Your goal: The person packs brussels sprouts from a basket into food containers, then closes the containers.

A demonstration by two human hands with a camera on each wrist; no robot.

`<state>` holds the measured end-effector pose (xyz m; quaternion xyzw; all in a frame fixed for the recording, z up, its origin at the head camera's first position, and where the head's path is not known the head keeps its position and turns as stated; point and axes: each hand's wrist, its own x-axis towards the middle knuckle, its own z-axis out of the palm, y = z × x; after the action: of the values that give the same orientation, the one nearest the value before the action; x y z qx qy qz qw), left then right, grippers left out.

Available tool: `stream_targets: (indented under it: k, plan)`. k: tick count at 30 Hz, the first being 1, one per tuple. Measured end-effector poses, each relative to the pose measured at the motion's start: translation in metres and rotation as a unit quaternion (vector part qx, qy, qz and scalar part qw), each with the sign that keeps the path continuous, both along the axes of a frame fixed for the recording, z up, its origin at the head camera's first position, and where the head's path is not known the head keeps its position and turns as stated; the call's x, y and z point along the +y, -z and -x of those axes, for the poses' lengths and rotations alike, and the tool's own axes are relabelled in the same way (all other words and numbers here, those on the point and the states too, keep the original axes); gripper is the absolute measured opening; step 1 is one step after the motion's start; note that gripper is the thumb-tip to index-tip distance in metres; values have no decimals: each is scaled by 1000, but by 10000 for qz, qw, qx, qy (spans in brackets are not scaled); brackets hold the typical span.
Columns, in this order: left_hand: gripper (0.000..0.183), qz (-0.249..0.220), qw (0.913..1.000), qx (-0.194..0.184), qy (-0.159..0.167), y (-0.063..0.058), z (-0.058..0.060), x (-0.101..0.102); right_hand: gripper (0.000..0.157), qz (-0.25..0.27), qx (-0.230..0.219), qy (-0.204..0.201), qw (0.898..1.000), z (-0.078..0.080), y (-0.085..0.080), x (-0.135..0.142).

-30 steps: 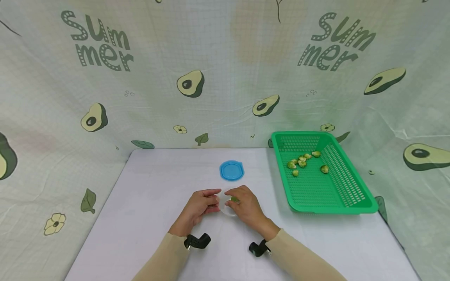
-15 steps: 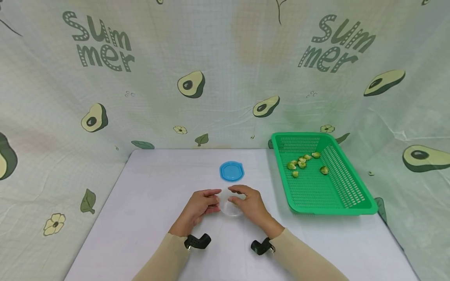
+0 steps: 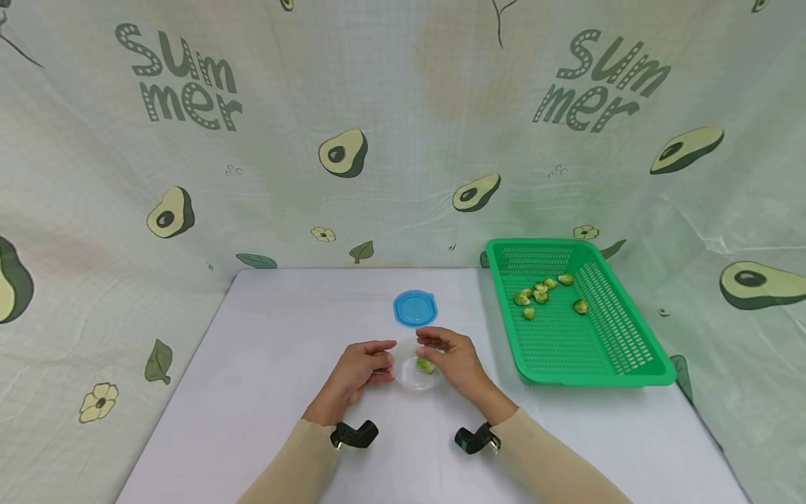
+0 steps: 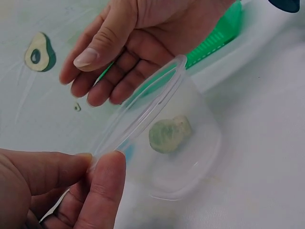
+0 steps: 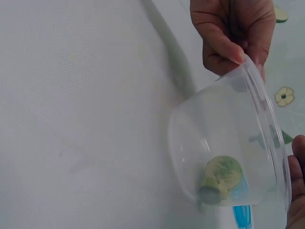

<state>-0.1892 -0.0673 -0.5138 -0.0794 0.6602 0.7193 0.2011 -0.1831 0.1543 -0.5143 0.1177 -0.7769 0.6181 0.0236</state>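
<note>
Uncovered since the earlier frame by a slight rightward shift of the right hand (image 3: 455, 358), one Brussels sprout (image 3: 425, 365) is now seen low inside the clear container (image 3: 411, 383). Its long axis cannot be told surely. From the left hand (image 3: 362, 363), by which the container's rim is pinched, the sprout lies to the right; the right hand is nearer, its loosely curved fingers set just above, with nothing held. Beyond both hands a blue lid (image 3: 415, 309) is laid; right of the right hand, more sprouts (image 3: 541, 297) are held in a green basket (image 3: 598, 380).
</note>
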Motion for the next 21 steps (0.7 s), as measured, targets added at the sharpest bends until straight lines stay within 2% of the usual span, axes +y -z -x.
stream_targets:
  k: [4, 8, 15, 21]
  plan:
    - [44, 8, 10000, -9, -17, 0, -1, 0, 36, 218, -92, -47, 9997, -2, -5, 2]
    - [44, 26, 10000, 0, -22, 0, -1, 0, 36, 195, -138, 20, 9997, -9, -19, 5]
    - [43, 25, 10000, -46, -26, 2, -2, -1, 33, -207, 169, 105, 9996, -24, -56, 24]
    - [44, 56, 10000, -9, 8, 4, 0, -2, 33, -444, 524, 140, 9975, -25, -91, 52]
